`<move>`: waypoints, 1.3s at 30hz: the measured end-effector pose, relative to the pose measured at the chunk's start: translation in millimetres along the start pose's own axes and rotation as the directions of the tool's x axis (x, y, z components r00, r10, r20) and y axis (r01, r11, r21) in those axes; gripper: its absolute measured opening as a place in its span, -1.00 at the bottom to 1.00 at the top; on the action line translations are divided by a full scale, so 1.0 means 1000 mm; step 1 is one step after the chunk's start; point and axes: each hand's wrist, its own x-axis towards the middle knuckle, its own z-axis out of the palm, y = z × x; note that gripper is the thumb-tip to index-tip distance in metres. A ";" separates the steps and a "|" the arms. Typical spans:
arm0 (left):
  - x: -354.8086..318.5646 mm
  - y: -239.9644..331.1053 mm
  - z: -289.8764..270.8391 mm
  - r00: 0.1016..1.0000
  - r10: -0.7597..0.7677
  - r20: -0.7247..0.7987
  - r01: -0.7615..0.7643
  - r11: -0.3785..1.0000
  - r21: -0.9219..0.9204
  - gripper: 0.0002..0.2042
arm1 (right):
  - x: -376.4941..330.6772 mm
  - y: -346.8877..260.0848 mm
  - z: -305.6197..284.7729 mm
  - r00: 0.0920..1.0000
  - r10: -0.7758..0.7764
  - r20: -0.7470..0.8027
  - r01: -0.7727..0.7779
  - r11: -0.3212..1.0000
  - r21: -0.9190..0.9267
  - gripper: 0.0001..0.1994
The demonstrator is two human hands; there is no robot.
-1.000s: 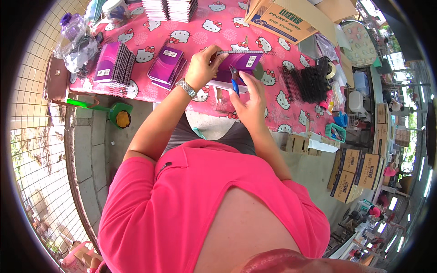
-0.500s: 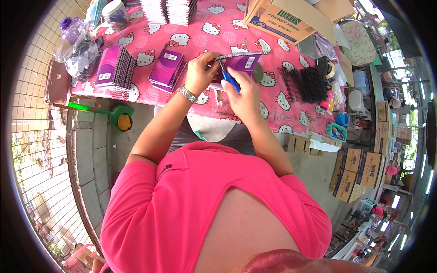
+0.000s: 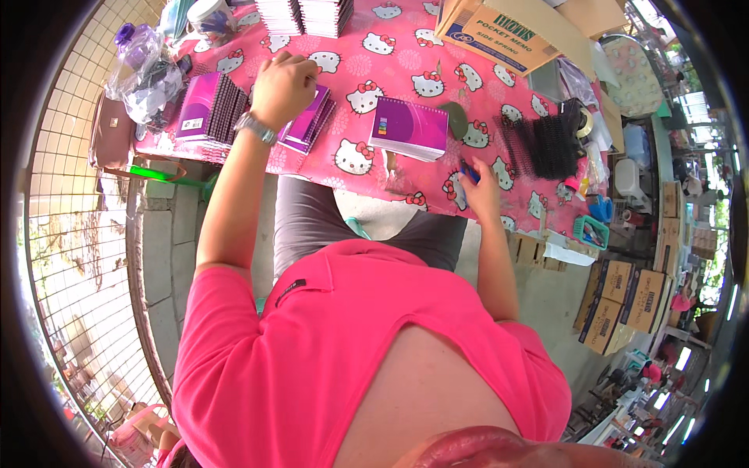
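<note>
My left hand, with a watch on the wrist, is curled over the top notebook of a short pile of purple spiral notebooks at the left of the pink cartoon-cat tablecloth. My right hand rests at the table's near edge and grips a small blue tool. Between the hands lies another purple spiral notebook, flat on the cloth and touched by neither hand.
A second pile of purple notebooks lies further left beside a plastic bag. Notebook stacks stand at the back. A cardboard box and black spiral coils sit to the right. Cartons stand on the floor.
My left hand has left the middle notebook and swung left onto the purple pile. My right hand has dropped from the notebook to the table's near edge, still gripping the blue tool.
</note>
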 end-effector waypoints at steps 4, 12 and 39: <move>-0.001 -0.011 0.056 0.992 -0.073 0.106 0.080 0.995 -0.060 -0.84 | 0.061 0.051 -0.018 0.953 -0.116 -0.281 0.056 0.976 -0.213 -0.72; 0.040 0.030 0.087 0.927 0.037 0.374 0.241 0.706 -0.666 -0.67 | 0.049 -0.057 -0.020 0.913 -0.335 0.231 0.265 0.920 0.288 -0.13; 0.098 0.077 0.126 0.334 0.259 0.906 0.658 0.624 -0.421 -0.58 | 0.064 -0.071 0.013 0.964 -0.159 0.212 0.093 0.952 0.291 -0.29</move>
